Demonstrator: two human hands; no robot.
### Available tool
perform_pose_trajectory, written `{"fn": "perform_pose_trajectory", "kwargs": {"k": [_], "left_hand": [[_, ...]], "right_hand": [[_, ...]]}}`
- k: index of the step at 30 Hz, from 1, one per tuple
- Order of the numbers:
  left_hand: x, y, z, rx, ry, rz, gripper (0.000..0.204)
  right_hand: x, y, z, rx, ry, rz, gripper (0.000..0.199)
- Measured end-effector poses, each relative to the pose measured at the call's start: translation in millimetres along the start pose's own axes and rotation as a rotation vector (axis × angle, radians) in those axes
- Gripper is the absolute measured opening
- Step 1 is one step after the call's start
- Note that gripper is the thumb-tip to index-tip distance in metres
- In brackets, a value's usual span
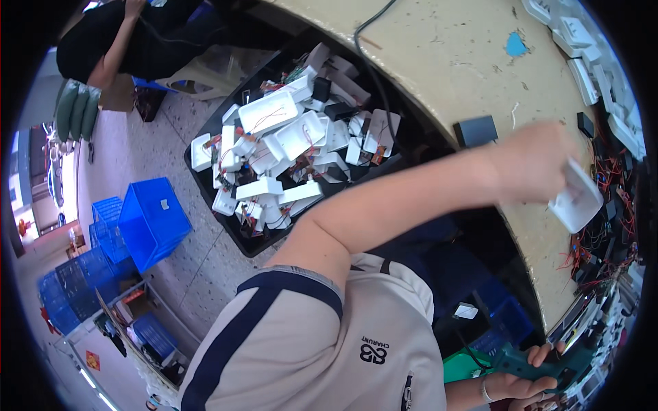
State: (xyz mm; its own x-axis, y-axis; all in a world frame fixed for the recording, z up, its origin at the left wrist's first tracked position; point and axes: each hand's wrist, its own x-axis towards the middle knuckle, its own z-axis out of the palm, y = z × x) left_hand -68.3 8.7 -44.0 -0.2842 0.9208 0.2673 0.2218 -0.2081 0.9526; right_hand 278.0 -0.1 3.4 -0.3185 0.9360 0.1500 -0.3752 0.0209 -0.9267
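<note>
Head view, foreground: wearer's beige short-sleeved shirt with navy sleeve stripe [288, 342], small dark print on the chest.
Left hand: motion-blurred left hand [541, 164], arm stretched across to the right above the table; fingers clamped on one edge of a piece.
Held piece, left: shallow white plastic shell [579, 202], tilted, jutting out past the fingertips at the table's right side.
Right hand: bare right hand [517, 385] with a bracelet at the wrist, at the lower right; fingers wrapped around a tool.
Held tool, right: teal handheld tool with a chunky body [519, 363], beside the table's lower end.
Work surface: worn cream-coloured table [439, 55], curving in view, with a chipped blue patch [517, 44].
On table, by left wrist: matt black rectangular box [475, 130].
Table's right side: tangle of thin red wires and black parts [606, 175]; above it, a heap of white plastic casings [582, 51].
Beside table: large black tray [241, 248], piled with white housings, circuit boards and wires; black cable [360, 41] hanging over the table edge.
Floor, left: grey speckled flooring [205, 267]; blue plastic crates [154, 222], some stacked.
Farther, upper left: a seated co-worker in black clothing [123, 41].
</note>
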Motion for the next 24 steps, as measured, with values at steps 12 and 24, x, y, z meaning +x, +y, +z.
{"fn": "perform_pose_trajectory", "kwargs": {"k": [12, 24], "left_hand": [[-157.6, 16.6, -164.7, -0.232, 0.461, -0.448, 0.035], [-204.8, -86.4, -85.3, 1.047, 0.532, -0.468, 0.033]], "right_hand": [[20.5, -28.2, -11.3, 0.254, -0.067, -0.040, 0.081], [12.5, -6.2, -6.9, 0.215, -0.163, -0.064, 0.070]]}}
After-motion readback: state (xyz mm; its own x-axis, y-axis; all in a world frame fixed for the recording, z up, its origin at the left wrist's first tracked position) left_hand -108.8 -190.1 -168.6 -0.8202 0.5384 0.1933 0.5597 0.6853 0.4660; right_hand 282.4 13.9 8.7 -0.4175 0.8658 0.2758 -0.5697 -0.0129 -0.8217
